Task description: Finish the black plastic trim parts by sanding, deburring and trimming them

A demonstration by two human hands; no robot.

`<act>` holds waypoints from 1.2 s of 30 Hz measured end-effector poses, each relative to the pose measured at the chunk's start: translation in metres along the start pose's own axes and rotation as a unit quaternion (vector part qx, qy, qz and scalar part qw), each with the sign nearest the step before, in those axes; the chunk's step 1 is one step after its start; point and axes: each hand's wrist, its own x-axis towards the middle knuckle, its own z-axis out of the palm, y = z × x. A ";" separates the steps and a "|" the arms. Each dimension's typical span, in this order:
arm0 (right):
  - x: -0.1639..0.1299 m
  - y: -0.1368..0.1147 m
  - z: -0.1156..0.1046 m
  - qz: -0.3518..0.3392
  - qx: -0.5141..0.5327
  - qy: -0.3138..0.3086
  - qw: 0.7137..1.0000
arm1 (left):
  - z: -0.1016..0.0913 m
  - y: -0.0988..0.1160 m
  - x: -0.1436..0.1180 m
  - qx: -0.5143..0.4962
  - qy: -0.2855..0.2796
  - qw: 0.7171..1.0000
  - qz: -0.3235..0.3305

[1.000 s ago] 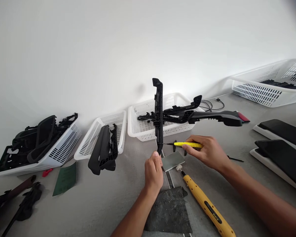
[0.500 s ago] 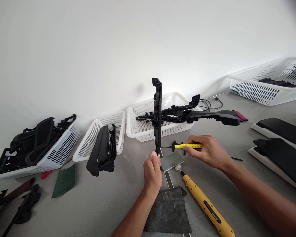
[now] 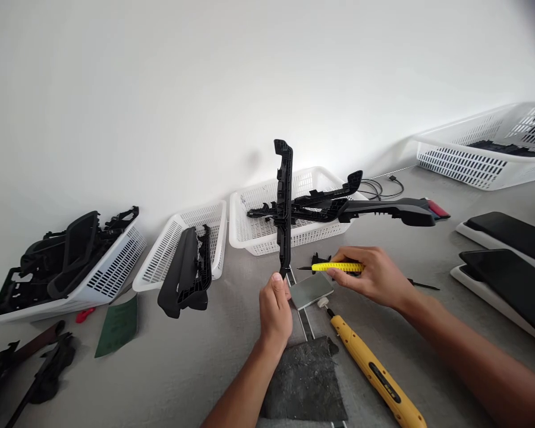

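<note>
gripping upright black trim (image 3: 284,208) base, left hand (image 3: 275,312); right hand (image 3: 374,276) pinching yellow knife (image 3: 337,267) beside it.

Along the far edge of the tabletop (image 3: 182,368) three baskets are ranged: one at the far left (image 3: 93,279), one (image 3: 173,249) right of it, one (image 3: 267,232) behind the middle. A fourth basket (image 3: 472,160) is set in the far right corner. Two trays (image 3: 463,276) are placed at the right edge. A mat (image 3: 305,380) is laid at the near edge, with a rotary tool (image 3: 374,374) to its right.
</note>
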 end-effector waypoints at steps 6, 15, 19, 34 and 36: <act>0.000 0.001 0.002 -0.001 -0.001 0.005 1.000 | 0.000 -0.001 0.000 0.014 -0.008 1.000 -0.003; 0.001 -0.003 0.001 0.011 0.013 0.006 1.000 | 0.001 -0.002 0.000 0.029 -0.016 0.999 0.002; 0.001 -0.004 0.000 0.011 0.014 0.006 1.000 | 0.001 -0.003 0.000 0.034 -0.019 0.999 0.005; -0.002 -0.001 0.009 0.014 0.010 -0.013 1.000 | 0.001 -0.007 0.004 0.002 -0.022 1.000 -0.012; -0.002 -0.002 0.010 0.020 0.007 -0.001 1.000 | 0.001 -0.008 0.004 -0.010 -0.027 1.000 -0.012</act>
